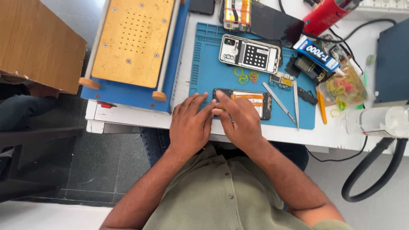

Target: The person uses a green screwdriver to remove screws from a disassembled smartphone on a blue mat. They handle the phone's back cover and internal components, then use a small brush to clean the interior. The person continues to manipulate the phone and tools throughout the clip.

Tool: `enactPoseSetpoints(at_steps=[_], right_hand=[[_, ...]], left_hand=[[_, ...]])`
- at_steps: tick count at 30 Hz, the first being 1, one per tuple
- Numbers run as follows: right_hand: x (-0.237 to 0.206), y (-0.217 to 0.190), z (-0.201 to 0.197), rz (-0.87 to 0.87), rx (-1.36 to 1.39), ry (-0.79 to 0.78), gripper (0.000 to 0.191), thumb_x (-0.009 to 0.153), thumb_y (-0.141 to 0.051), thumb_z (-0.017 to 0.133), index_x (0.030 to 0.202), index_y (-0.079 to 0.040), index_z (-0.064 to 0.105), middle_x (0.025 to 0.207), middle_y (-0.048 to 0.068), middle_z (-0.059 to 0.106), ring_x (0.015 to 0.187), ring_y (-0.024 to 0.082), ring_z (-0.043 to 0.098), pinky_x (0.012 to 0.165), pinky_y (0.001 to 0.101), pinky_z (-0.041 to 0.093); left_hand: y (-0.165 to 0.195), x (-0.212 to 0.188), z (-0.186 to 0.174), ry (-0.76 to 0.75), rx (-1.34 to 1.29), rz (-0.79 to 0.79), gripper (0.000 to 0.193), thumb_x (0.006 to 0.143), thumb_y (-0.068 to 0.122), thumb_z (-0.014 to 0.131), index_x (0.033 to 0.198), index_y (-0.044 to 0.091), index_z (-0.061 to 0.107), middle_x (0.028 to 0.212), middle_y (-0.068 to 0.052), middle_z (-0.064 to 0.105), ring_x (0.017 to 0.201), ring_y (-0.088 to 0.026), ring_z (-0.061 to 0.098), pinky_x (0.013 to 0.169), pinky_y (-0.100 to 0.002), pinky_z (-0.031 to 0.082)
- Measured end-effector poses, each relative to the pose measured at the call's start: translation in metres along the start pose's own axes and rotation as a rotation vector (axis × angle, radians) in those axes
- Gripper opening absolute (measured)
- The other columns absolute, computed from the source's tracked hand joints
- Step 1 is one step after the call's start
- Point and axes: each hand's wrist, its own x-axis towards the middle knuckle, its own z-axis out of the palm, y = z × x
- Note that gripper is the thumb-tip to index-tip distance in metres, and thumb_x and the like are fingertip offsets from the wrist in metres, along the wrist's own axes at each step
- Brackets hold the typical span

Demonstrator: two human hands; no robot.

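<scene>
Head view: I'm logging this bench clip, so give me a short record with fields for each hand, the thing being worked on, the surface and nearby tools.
left hand: fingers spread, resting at the left end of the opened phone
right hand: fingers pressing on the phone's left part
opened phone: lies flat, back off, orange strip showing
surface: blue mat on a white table
nearby: tweezers, second opened phone, rubber bands
</scene>
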Motion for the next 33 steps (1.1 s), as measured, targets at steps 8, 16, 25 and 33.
enactPoseSetpoints(at_steps=[8, 16, 25, 33], right_hand=[[-0.005, 0.005, 0.000, 0.061, 0.111, -0.043, 0.052, 0.098, 0.003, 0.071, 0.146, -0.007, 0.051, 0.113, 0.012, 0.075, 0.101, 0.028, 0.074, 0.085, 0.0398, 0.059], [-0.009, 0.000, 0.004, 0.012, 0.121, -0.023, 0.061, 0.097, 0.006, 0.071, 0.150, -0.010, 0.046, 0.110, 0.014, 0.074, 0.093, 0.030, 0.072, 0.081, 0.0394, 0.058], [-0.013, 0.004, 0.009, 0.060, 0.134, -0.071, 0.062, 0.099, 0.005, 0.071, 0.152, -0.011, 0.044, 0.103, 0.014, 0.074, 0.092, 0.027, 0.073, 0.077, 0.0378, 0.058], [-0.044, 0.030, 0.000, 0.329, 0.449, 0.135, 0.071, 0.109, 0.004, 0.062, 0.166, -0.013, 0.024, 0.116, 0.019, 0.075, 0.107, 0.026, 0.076, 0.108, 0.0401, 0.060]], left_hand=[[0.003, 0.001, 0.003, -0.012, 0.020, -0.005, 0.031, 0.094, 0.016, 0.069, 0.125, 0.012, 0.071, 0.138, -0.009, 0.064, 0.133, -0.031, 0.056, 0.106, -0.047, 0.043], [0.001, -0.001, 0.005, -0.036, 0.033, -0.007, 0.028, 0.093, 0.016, 0.068, 0.121, 0.011, 0.072, 0.140, -0.009, 0.063, 0.134, -0.031, 0.055, 0.106, -0.047, 0.043], [0.001, -0.003, 0.004, -0.049, 0.045, -0.002, 0.030, 0.094, 0.015, 0.067, 0.123, 0.011, 0.071, 0.139, -0.009, 0.063, 0.134, -0.031, 0.055, 0.107, -0.048, 0.042], [0.001, -0.003, 0.005, -0.049, 0.067, 0.001, 0.034, 0.096, 0.020, 0.068, 0.130, 0.015, 0.071, 0.140, -0.008, 0.063, 0.134, -0.029, 0.054, 0.107, -0.046, 0.042]])
